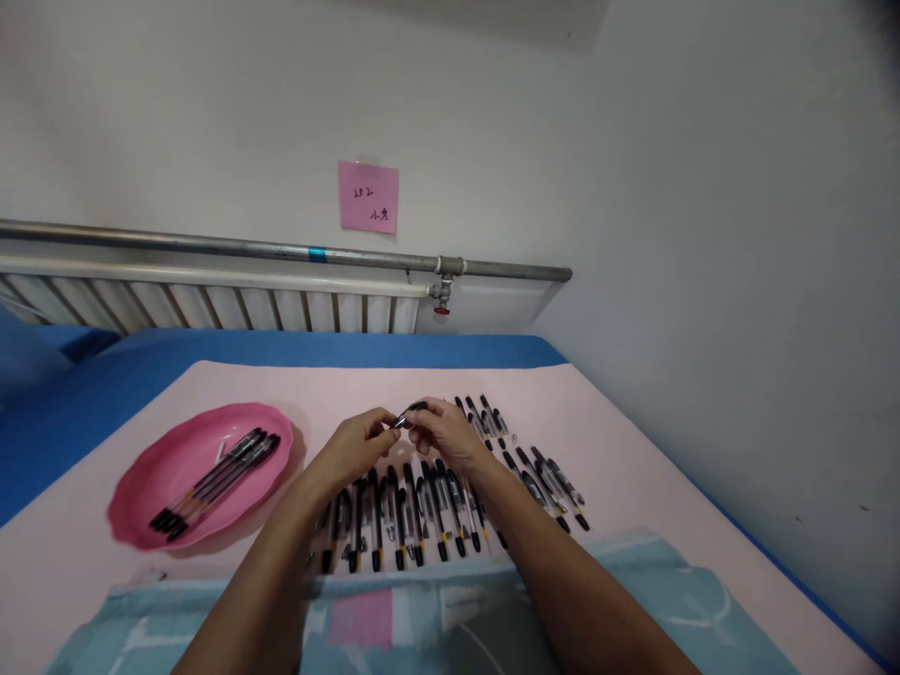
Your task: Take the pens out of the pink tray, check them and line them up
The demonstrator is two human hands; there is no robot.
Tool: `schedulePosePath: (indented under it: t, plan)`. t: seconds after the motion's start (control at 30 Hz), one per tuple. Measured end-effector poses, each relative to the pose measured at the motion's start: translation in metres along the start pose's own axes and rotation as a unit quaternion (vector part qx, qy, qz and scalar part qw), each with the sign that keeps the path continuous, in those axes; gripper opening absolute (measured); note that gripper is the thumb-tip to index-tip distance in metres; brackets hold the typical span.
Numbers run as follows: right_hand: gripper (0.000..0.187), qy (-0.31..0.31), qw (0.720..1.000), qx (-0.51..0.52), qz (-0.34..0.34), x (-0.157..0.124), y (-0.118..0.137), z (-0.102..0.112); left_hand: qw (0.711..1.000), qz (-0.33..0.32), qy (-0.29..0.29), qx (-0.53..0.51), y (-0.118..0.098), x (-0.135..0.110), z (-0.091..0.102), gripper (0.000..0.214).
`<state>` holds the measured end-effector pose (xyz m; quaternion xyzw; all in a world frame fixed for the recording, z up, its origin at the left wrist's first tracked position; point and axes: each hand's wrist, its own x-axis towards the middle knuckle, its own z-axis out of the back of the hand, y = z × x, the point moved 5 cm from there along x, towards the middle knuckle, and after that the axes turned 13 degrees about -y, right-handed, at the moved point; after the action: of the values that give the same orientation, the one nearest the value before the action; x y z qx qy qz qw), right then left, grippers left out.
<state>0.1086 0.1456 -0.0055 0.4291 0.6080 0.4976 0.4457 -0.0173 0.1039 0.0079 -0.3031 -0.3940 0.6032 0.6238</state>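
Between my two hands, over the middle of the pale pink table, is a black pen part (409,414) with a shiny section. My left hand (362,441) pinches its lower left end with the fingertips. At the upper right end, my right hand (444,431) closes its thumb and fingers round it. Whether it is a whole pen or only a piece, I cannot tell. Below my hands lies a row of pen parts (400,516), black-tipped barrels with clear and yellow sections, among caps and small metal tips. My forearms hide some of them.
A pink scalloped bowl (141,487) at the left holds several pens (225,478). More pen parts (545,483) lie to the right. A light blue cloth (633,581) covers the near edge. Behind the table are a radiator (281,309) and a pipe (246,246); a wall rises at right.
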Motion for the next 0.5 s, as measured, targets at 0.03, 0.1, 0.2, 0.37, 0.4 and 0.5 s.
schedulePosePath:
  t: [0.03,0.1,0.2,0.37,0.4,0.5]
  plan:
    - [0.015,0.011,1.000,-0.015,-0.004,-0.001,-0.002,-0.001,1.000,-0.004,0.001,-0.001,0.000,0.000,0.000,0.028]
    - [0.017,0.042,0.998,-0.046,-0.010,-0.003,-0.004,-0.005,1.000,-0.014,-0.003,0.001,0.000,0.001,-0.002,0.026]
    - [0.024,0.071,0.993,-0.098,0.008,-0.007,-0.004,-0.010,1.000,-0.021,-0.013,0.016,-0.003,0.002,0.000,0.024]
    - [0.026,0.008,0.992,-0.115,0.045,-0.004,0.002,-0.004,0.994,-0.030,-0.077,0.070,-0.008,0.000,0.037,0.024]
    - [0.025,-0.003,0.993,-0.112,0.048,-0.002,0.002,-0.002,0.991,-0.021,-0.094,0.096,-0.006,-0.001,0.050,0.023]
    - [0.023,-0.013,0.991,-0.124,0.038,0.002,-0.003,0.001,0.967,0.046,-0.142,0.207,0.014,-0.007,0.093,0.022]
